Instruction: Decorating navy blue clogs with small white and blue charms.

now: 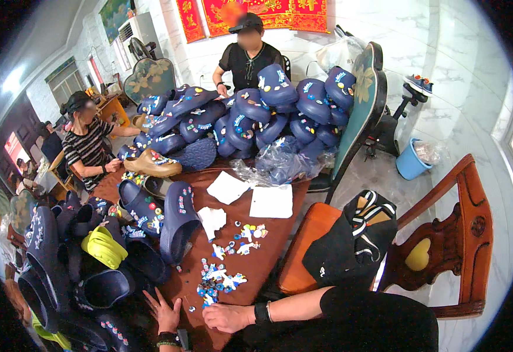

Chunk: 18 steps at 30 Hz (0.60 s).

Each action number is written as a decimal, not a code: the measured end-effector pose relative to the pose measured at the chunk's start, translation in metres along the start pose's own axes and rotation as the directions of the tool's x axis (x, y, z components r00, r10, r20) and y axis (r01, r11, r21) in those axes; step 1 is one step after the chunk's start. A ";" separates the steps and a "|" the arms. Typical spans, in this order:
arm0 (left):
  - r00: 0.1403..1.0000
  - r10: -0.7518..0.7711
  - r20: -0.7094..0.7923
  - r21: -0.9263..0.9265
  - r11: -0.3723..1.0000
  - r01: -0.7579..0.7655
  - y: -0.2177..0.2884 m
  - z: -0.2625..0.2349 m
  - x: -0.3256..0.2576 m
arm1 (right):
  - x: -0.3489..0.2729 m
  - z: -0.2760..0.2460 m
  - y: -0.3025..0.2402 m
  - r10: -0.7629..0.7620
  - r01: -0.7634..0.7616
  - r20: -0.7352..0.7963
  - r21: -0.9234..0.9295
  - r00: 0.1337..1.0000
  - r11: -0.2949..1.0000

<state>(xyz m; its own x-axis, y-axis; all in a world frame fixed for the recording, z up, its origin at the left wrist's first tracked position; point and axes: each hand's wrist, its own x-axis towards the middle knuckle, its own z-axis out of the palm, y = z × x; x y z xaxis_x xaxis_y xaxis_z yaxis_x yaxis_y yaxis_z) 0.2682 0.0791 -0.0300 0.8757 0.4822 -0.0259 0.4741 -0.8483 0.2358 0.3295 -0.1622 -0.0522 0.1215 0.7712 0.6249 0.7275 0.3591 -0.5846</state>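
Observation:
My left hand (165, 315) lies low over the brown table (224, 226), fingers spread and nothing in them, beside a heap of navy clogs (105, 288). My right hand (227, 318) rests at the near end of a pile of small shoe charms (215, 280), fingers curled inward. Whatever those fingers pinch, if anything, is hidden. The charms are blue, white and dark pieces, with more scattered farther up the table. A single navy clog (178, 223) stands close to the charms, with charms along its side. On the left heap sits a yellow-green clog (104, 246).
White sheets (272, 201) lie mid-table. Behind them are a large stack of charm-decorated navy clogs (250, 105), a tan clog (152, 163) and clear plastic bags (286, 164). Two people sit across and at left. A carved wooden chair (468, 234) and a black bag (341, 246) stand right.

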 end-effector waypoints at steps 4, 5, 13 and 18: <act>0.997 -0.076 -0.014 0.103 0.992 0.077 0.014 0.010 0.004 | -0.002 -0.019 -0.002 0.034 -0.034 0.001 0.032 0.999 0.999; 0.997 -0.079 0.005 0.106 0.991 0.078 0.012 0.010 0.006 | -0.001 -0.032 -0.005 -0.010 0.009 0.038 0.024 0.999 1.000; 0.977 -0.165 0.139 0.116 0.982 0.149 0.008 0.002 -0.003 | 0.013 -0.224 0.017 0.292 -0.338 -0.192 -0.290 0.937 0.895; 0.979 -0.140 0.150 0.071 0.989 0.131 0.013 0.003 -0.003 | -0.019 -0.349 0.066 0.386 -0.677 -0.674 -0.233 0.630 0.698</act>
<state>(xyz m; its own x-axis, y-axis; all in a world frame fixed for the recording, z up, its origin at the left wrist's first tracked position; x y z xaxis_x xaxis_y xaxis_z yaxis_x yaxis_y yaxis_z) 0.2721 0.0655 -0.0296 0.8043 0.5578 -0.2046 0.5897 -0.7915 0.1604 0.6109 -0.3368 0.0783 0.8123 0.2701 0.5169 0.5831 -0.3939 -0.7106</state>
